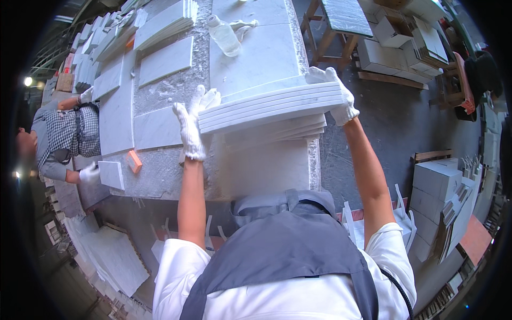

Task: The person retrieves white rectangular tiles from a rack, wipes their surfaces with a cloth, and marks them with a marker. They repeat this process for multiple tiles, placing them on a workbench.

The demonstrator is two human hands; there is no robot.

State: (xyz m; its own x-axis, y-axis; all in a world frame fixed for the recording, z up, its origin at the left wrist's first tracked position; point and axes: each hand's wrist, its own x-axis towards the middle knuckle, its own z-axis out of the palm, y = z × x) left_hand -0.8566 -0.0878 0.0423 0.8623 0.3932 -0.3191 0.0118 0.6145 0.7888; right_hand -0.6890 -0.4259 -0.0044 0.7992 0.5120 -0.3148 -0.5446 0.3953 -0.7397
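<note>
The gloved left hand [193, 122] is touching the left end of the slab stack [272, 109], its fingers spread wide; the gloved right hand [340, 97] is holding the right end, fingers bent over it. The stack is lying just above lower slabs [298, 128] at the worktable [154, 184]. Beyond, 1 clear bottle [225, 37] is sitting on the tabletop, its contents too faint to tell. Pale boxes [380, 56] are resting on a pallet [392, 81] at right.

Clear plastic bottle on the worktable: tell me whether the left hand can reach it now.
Probably not: the white-gloved left hand seems busy supporting the left end of the stack of white marble-like slabs. Otherwise, the way to the bottle looks open.
</note>
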